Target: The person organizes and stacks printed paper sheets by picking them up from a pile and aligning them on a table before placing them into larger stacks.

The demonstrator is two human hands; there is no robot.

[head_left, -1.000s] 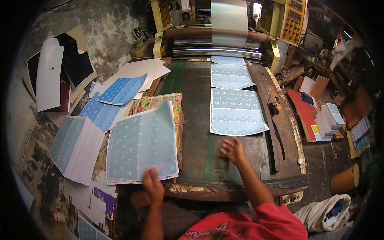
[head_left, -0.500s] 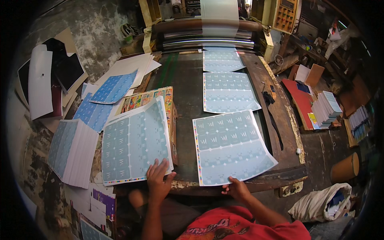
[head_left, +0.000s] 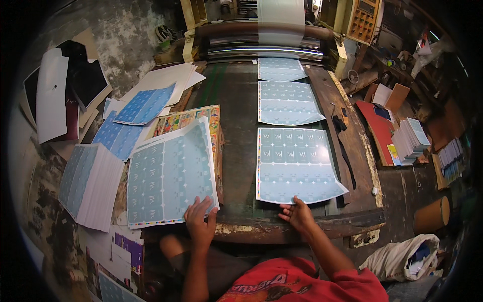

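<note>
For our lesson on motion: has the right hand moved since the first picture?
Yes: the right hand has moved back, closer to the table's front edge.

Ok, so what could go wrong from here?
The right hand is at just the near edge of the nearest printed sheet, so a sharp pull might crease it. The left hand is at the near right corner of the left-hand pile, whose far right edges look uneven; a sideways push could shift its top sheets.
</note>
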